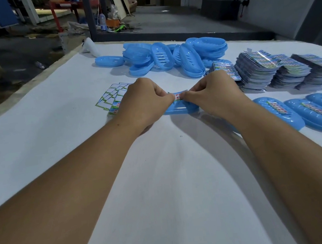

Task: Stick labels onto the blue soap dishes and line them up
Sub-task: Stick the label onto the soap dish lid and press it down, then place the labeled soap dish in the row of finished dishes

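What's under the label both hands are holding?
A blue soap dish lies under the label; left hand and right hand cover both ends.

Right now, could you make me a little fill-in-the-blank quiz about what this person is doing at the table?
1. Both hands, left hand and right hand, pinch one ____ over a blue soap dish.
2. The labelled dishes lie in a row on the person's ____ side.
3. The unlabelled dishes sit in a ____ at the table's far side.

Missing words: label; right; pile

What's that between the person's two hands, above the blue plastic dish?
In the head view, a printed paper label spans the gap, pinched by the left hand and right hand over the blue oval soap dish.
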Motion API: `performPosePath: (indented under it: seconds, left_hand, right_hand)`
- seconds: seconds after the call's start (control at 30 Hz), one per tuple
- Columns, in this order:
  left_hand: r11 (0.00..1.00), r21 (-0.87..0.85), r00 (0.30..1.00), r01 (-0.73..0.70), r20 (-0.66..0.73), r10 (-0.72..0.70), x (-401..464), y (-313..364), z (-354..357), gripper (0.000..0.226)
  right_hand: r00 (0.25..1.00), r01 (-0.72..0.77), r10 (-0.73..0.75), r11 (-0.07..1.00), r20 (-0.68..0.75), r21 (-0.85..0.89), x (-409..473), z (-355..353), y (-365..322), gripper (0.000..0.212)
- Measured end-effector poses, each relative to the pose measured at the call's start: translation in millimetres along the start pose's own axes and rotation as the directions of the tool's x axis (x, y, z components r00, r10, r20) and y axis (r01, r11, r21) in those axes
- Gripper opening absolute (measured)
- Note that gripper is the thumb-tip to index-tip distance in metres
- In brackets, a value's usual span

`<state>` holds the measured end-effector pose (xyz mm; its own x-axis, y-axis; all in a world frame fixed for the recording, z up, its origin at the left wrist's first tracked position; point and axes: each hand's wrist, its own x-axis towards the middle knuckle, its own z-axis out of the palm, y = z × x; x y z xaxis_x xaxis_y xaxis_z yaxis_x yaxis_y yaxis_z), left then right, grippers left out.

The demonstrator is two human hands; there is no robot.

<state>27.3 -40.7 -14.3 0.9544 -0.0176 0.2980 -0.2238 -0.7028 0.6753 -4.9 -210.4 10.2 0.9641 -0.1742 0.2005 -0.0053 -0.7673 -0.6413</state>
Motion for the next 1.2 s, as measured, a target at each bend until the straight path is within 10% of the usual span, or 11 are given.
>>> performPosePath:
  seconds: [1.2]
  left_hand:
    - [0.812, 0.568, 0.97, -0.136, -0.09, 0.225, -1.3, 20.2, -0.4, 0.039]
  right_hand:
    - [0.983, 0.037, -0.125, 0.855, -0.137, -0.517, 2.9, 7.9, -17.7, 0.04]
